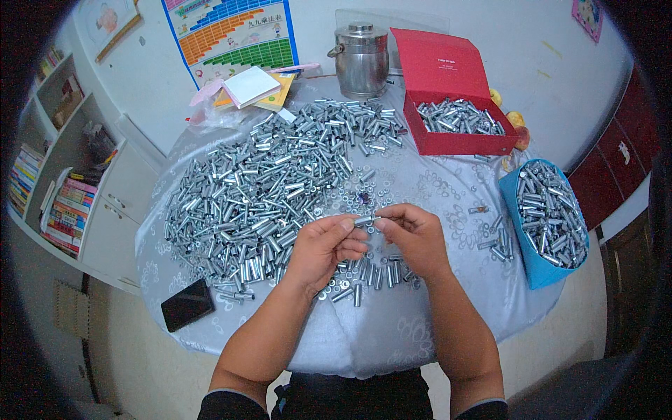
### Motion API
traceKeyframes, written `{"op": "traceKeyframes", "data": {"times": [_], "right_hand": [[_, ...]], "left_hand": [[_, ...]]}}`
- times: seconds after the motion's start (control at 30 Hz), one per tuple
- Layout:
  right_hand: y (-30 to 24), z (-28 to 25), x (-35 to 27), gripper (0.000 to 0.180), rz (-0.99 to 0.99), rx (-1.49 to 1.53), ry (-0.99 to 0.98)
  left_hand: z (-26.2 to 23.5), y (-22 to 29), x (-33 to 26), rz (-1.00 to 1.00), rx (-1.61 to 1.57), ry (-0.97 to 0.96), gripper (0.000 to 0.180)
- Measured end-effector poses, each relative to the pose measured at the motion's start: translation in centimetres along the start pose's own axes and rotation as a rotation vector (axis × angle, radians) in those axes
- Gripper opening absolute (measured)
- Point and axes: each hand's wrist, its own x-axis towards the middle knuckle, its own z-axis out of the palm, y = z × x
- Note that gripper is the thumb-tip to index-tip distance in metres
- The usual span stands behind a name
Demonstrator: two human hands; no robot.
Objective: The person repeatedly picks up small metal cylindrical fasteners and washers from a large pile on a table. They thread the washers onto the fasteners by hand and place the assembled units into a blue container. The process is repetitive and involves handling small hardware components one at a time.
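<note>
In front of me, over the near part of the table, my left hand pinches a short silver metal sleeve between thumb and fingers. My right hand is closed at the sleeve's right end, thumb and fingertips pressed together there. Whether a smaller part sits in those fingertips is too small to tell. A big heap of similar metal sleeves spreads to the left and beyond my hands. Small washer-like rings lie loose just past my fingers. Below the hands, several sleeves stand or lie near more rings.
At the right edge stands a blue fabric bin full of sleeves; loose sleeves lie beside it. An open red box at the back right holds more. A metal pot, notebooks and a black phone share the cloth-covered table.
</note>
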Motion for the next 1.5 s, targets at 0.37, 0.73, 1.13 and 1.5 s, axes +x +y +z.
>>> {"op": "traceKeyframes", "data": {"times": [0.37,0.73,1.13,1.5], "right_hand": [[1.0,-1.4,0.8,0.014,-0.216,-0.545,0.045],[2.4,-0.8,1.4,0.019,-0.219,-0.716,-0.032],[0.7,-0.4,1.0,0.020,-0.096,-0.049,-0.035],[0.5,-0.3,0.6,0.016,-0.104,-0.258,-0.026]], "left_hand": [[-0.9,-0.2,0.6,0.033,-0.073,0.027,0.026],[-0.8,0.2,0.5,0.029,-0.062,0.060,0.027],[-0.4,0.0,0.3,0.057,0.049,0.039,0.026],[0.2,0.3,-0.1,0.097,0.212,0.035,0.026]]}}
